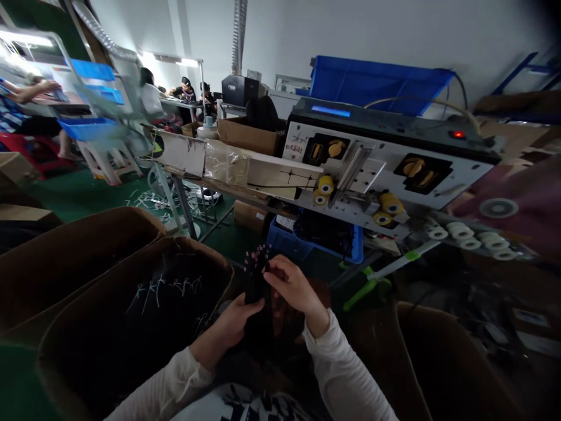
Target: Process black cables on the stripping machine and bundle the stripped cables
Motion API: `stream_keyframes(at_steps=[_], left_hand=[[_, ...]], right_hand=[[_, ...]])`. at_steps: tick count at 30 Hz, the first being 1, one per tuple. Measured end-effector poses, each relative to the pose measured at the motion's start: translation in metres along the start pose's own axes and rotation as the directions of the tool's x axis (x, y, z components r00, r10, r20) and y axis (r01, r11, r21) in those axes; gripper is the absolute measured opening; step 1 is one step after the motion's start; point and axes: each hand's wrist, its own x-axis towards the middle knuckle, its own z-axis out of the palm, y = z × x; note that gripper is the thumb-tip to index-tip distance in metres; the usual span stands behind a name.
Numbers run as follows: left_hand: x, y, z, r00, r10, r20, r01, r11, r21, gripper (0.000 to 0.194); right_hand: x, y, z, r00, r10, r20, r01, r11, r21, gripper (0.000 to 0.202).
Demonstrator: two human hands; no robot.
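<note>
A bundle of black wires (254, 285) stands roughly upright in front of my body, with small pinkish tips at its top end. My left hand (232, 323) is closed around the bundle lower down, thumb across its front. At the bundle's upper right side, my right hand (294, 286) has its fingers bent and pinched against the wires near the tips. Whether single wires sit between those fingertips is too dark to tell. The lower part of the bundle fades into shadow.
A wire-processing machine (350, 164) with yellow rollers stands on a bench ahead. Below it is a blue bin (298, 248) of dark wires. Cardboard boxes (197, 245) flank me, the left one holding tied dark bundles. A green-footed stand (372, 283) is at right. People sit farther back.
</note>
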Motion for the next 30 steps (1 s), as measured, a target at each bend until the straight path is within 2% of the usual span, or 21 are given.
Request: stream_keyframes(at_steps=[3, 5, 7, 10, 13, 17, 22, 30], left_hand=[[-0.002, 0.001, 0.001, 1.000, -0.021, -0.007, 0.021, 1.000, 0.014, 0.029], [-0.004, 0.001, 0.001, 0.999, -0.041, 0.000, 0.041, 0.999, 0.028, 0.028], [-0.004, 0.000, 0.000, 0.999, -0.053, 0.007, 0.053, 0.998, 0.030, 0.028], [-0.004, -0.002, -0.003, 0.999, -0.045, 0.021, 0.045, 0.999, 0.013, 0.026], [-0.004, -0.003, -0.005, 0.997, -0.044, 0.057, 0.043, 0.999, 0.016, 0.028], [-0.006, -0.001, -0.004, 0.996, -0.055, 0.064, 0.054, 0.998, 0.017, 0.033], [-0.009, -0.004, -0.003, 0.993, -0.065, 0.098, 0.064, 0.998, 0.018, 0.036], [-0.001, -0.022, -0.011, 0.992, -0.030, 0.122, 0.018, 0.994, 0.106, 0.022]], right_hand=[[0.003, 0.007, 0.001, 0.979, -0.111, -0.172, 0.084, 0.984, -0.157, 0.012], [0.005, 0.012, 0.002, 0.974, -0.116, -0.196, 0.088, 0.985, -0.148, 0.012], [0.007, 0.015, 0.002, 0.982, -0.100, -0.158, 0.094, 0.995, -0.044, 0.017], [0.008, 0.017, 0.001, 0.992, -0.082, -0.094, 0.091, 0.991, 0.094, 0.041], [0.007, 0.014, -0.001, 0.996, -0.039, -0.083, 0.045, 0.996, 0.077, 0.061], [0.005, 0.011, -0.003, 0.997, -0.033, -0.069, 0.036, 0.999, 0.039, 0.056], [0.004, 0.017, 0.000, 0.998, -0.008, -0.063, 0.013, 0.996, 0.084, 0.058], [0.001, 0.033, 0.003, 0.997, -0.025, -0.071, 0.035, 0.989, 0.142, 0.064]])
